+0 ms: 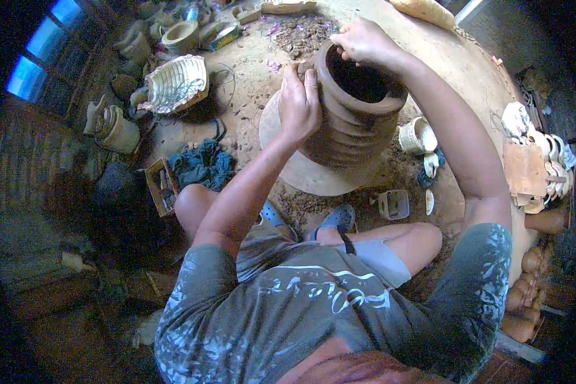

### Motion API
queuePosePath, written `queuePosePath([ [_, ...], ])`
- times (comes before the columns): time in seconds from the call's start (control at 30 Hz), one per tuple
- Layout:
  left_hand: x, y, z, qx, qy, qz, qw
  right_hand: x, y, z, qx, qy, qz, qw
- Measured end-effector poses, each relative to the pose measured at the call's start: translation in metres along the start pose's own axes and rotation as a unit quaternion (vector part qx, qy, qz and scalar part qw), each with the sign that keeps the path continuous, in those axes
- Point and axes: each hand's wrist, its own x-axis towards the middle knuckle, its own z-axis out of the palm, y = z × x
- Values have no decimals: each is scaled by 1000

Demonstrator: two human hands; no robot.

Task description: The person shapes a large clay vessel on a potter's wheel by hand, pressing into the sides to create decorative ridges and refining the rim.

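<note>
A wide, dusty earthen floor (441,57) curves away under the seated person, gritty and littered with clay crumbs. On it lies a round, flat turning disc (301,176), pale and smooth. The tall clay pot (355,121) stands on that disc, dark brown and damp-looking, its wall ridged in horizontal coils, its mouth wide and round. The left hand (299,102) presses flat against the pot's outer wall just below the rim, fingers together and extended. The right hand (363,40) curls over the far rim, fingers pinching the lip. Left of the disc lies a crumpled blue cloth (201,165), soft and folded. Right of the pot sits a small cream cup (418,136), and nearer the knee a little clear plastic tub (394,204).
</note>
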Motion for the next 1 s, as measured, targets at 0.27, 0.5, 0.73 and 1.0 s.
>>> queuePosePath([
  [0.27, 7, -2, -6, 16, -32, -12, 999, -25, -32, 0, 105, -21, -86, 990],
  [0.5, 21, -11, -7, -20, -64, -6, 998, -73, -33, -7, 3, -22, -236, 971],
  [0.73, -8, 50, -43, -33, -71, 30, 996, -156, -52, -24, -66, 170, -220, 958],
  [1.0, -52, 91, -63, -226, -395, -170, 874, -191, -70, 15, -61, 184, -289, 937],
])
